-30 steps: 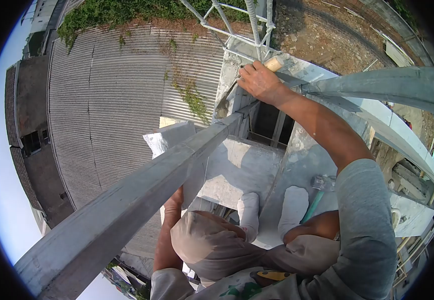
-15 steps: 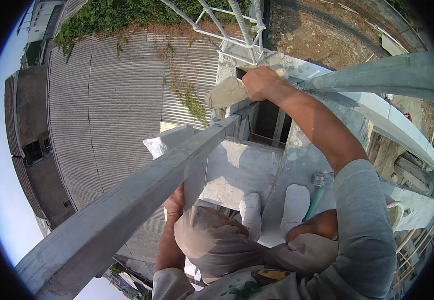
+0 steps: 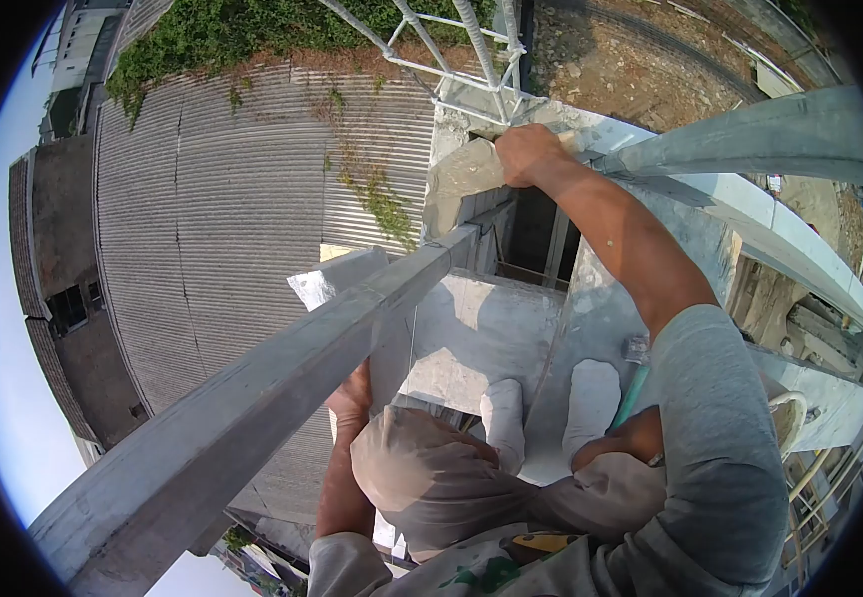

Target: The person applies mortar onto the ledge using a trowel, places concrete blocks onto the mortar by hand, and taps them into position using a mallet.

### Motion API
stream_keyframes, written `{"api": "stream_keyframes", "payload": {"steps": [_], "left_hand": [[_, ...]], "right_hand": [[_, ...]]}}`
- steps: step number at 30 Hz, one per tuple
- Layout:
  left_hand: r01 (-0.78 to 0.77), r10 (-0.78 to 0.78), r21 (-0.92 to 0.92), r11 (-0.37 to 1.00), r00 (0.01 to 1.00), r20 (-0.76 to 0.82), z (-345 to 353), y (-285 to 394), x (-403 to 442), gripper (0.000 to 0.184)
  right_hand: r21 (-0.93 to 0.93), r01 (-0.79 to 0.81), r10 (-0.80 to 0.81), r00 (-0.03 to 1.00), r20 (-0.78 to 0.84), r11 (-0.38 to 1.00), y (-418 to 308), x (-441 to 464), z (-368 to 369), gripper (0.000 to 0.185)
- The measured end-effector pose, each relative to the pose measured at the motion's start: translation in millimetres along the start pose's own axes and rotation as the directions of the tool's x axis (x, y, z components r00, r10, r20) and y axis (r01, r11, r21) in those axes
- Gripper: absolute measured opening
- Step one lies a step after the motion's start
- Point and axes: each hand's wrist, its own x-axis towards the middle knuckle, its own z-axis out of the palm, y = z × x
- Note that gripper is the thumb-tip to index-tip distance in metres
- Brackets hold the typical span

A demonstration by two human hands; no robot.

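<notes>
My right hand is closed around the handle of a trowel at the far end of the ledge. The trowel's grey, mortar-smeared blade points left, against or just over the rough concrete corner; contact is hard to tell. My left hand is low on the left, beside the long grey beam. Its fingers go out of sight behind the beam, so what they grip is hidden. Beyond the beam, a pale block-like piece juts out over the roof.
My white-socked feet stand on a concrete ledge. A green-handled hammer lies beside the right foot. A dark opening lies ahead. White bars rise behind the corner. A corrugated roof lies left; another beam crosses right.
My right hand has shifted slightly right and up, and the trowel blade has turned flatter against the corner. My left hand stays by the beam.
</notes>
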Motion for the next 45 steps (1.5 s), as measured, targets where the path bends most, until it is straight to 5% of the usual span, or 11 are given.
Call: {"api": "stream_keyframes", "payload": {"steps": [5,11,14,26,29,32,38,45], "left_hand": [[0.024,-0.021,0.083,0.996,0.999,-0.039,3.4,-11.4,-3.2,0.08],[0.029,-0.027,0.042,0.999,0.999,-0.029,1.4,-4.9,-1.7,0.084],[0.071,-0.07,0.056,0.996,0.997,-0.016,-2.2,-3.1,-1.8,0.084],[0.105,-0.104,0.016,0.994,0.994,-0.026,-1.9,3.1,-3.8,0.088],[0.08,-0.078,0.044,0.996,0.996,-0.036,-0.1,-1.8,-0.4,0.09],[0.078,-0.076,0.054,0.996,0.996,-0.035,0.1,-2.5,-3.2,0.091],[0.094,-0.092,0.068,0.993,0.995,-0.039,1.7,-4.5,-2.9,0.092],[0.069,-0.065,0.059,0.996,0.996,-0.061,1.4,-0.8,-0.3,0.091]], "right_hand": [[0.115,-0.114,0.122,0.99,-0.067,0.987,15.9,-5.7,14.3,0.027],[0.161,-0.072,0.075,0.997,-0.012,0.984,24.8,-1.4,42.9,0.026],[0.209,-0.07,0.097,0.988,-0.122,0.975,19.2,-9.8,44.4,0.025],[-0.263,-0.028,-0.12,0.839,-0.531,0.964,7.2,-22.3,42.0,0.022],[-0.348,-0.038,-0.144,0.864,-0.483,0.937,3.2,-21.2,37.4,0.02],[-0.404,-0.02,-0.243,0.772,-0.587,0.915,7.8,-20.8,43.2,0.018],[-0.284,-0.062,-0.135,0.771,-0.623,0.957,9.4,-29.2,43.6,0.014],[-0.282,-0.1,-0.044,0.886,-0.462,0.954,1.8,-23.6,46.4,0.021]]}}
